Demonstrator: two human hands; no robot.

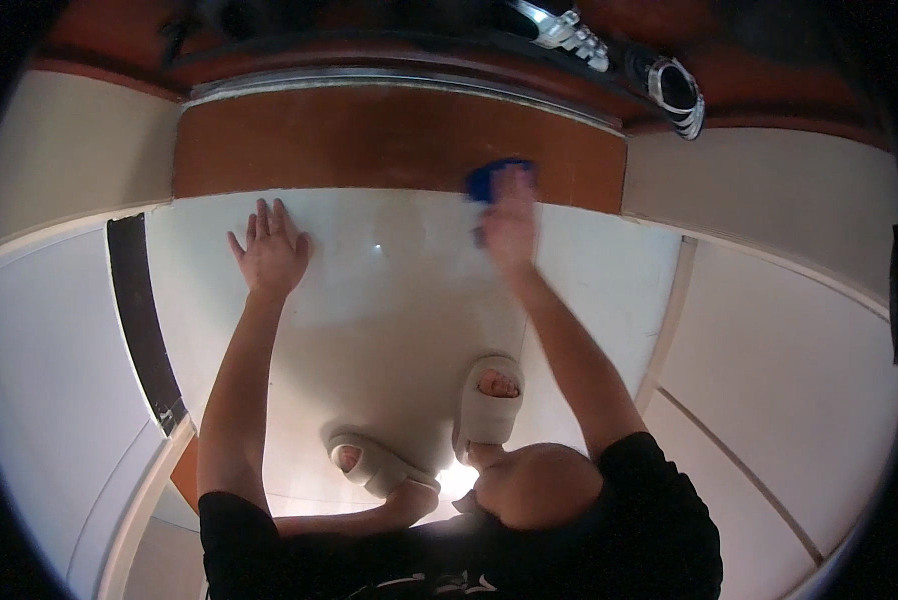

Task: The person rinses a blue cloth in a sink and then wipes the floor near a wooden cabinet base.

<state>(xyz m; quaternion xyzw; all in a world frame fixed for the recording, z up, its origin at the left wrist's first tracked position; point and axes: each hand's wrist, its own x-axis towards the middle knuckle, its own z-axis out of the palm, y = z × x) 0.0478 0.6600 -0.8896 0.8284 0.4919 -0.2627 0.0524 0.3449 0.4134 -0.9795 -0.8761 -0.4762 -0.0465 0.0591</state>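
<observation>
My left hand [272, 260] lies flat on the pale, glossy floor [389, 300], fingers spread and holding nothing. Its fingertips end just short of the reddish-brown strip [309, 140] across the far side of the floor. Over to the right, my right hand [511, 235] presses down on a dark blue cloth [482, 184]. Most of the cloth lies on the brown strip near its right end, and a bit of blue shows by the thumb side. Motion blurs the right fingers slightly, and they cover part of the cloth.
A metal track [399, 80] runs along the strip's far edge. Beyond it, on a dark red floor, sit a silvery shoe [569, 38] and a black-and-white shoe [674, 90]. Beige slippers [491, 405] are on my feet. White panels [769, 360] flank both sides.
</observation>
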